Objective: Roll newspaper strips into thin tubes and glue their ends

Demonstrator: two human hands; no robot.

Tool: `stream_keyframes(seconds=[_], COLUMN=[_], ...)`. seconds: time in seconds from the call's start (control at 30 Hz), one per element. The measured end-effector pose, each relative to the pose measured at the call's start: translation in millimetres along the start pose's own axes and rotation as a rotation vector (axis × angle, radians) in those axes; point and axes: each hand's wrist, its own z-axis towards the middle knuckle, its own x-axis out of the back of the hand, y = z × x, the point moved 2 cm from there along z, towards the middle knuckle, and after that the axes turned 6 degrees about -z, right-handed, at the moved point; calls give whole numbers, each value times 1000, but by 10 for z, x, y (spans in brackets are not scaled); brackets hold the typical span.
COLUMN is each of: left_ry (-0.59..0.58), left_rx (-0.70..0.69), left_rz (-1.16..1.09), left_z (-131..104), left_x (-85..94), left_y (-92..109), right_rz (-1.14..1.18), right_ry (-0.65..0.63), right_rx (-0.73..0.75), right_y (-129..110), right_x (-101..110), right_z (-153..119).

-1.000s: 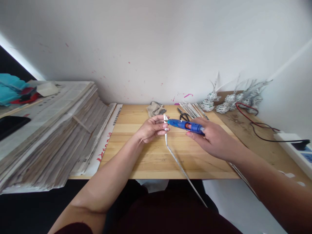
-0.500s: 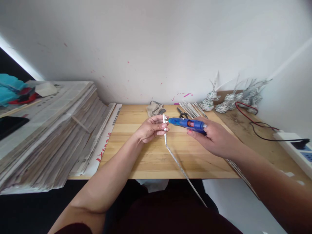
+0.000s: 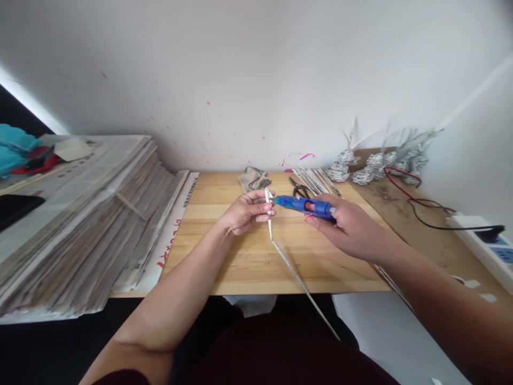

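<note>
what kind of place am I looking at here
Likely a home craft bench for paper weaving: a wooden table, stacked newspapers, woven paper pieces by the wall, and a glue gun in the right hand.

A long thin rolled-newspaper stick (image 3: pixel 286 263) slants from its pinched upper end above the wooden tabletop down past the near edge, while a blue plastic glue gun (image 3: pixel 303 206) lies nearly level, its nozzle touching that upper end.
</note>
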Motion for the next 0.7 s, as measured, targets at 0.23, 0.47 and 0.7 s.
stream_keyframes(seconds=[0.23,0.47,0.7], left_ry=[59,120,127], left_rx=[-35,-33,-38], left_rz=[-23,-8,8], left_z=[31,29,40], left_x=[70,49,85], left_y=[9,19,1], right_rz=[-145,-595,-817], right_ry=[3,14,-39], right_rx=[-68,-193,-444], right_y=[147,1033,1745], right_x=[189,222,102], right_z=[-164,-545,-893])
